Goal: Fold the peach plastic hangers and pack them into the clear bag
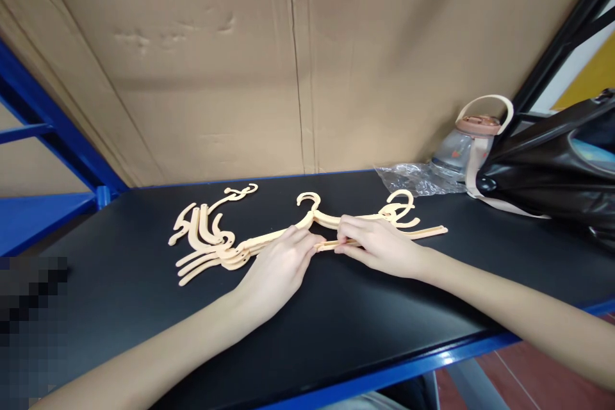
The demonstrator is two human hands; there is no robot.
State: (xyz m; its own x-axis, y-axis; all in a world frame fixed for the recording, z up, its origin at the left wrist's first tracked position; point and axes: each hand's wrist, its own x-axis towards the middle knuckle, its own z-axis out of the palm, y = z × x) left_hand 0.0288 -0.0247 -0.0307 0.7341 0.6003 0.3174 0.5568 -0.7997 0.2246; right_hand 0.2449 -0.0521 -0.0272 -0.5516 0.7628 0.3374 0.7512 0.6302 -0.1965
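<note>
I see the left hand [283, 259] and right hand [375, 243] pinching a cream strip [427, 232] over the worktop [336, 333], by the hangers [266, 240]; my view of its middle is partly hidden by fingers.

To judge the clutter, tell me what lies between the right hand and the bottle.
In the head view, hanger parts lie just beyond the right hand, then crumpled clear plastic up to the bottle.
</note>
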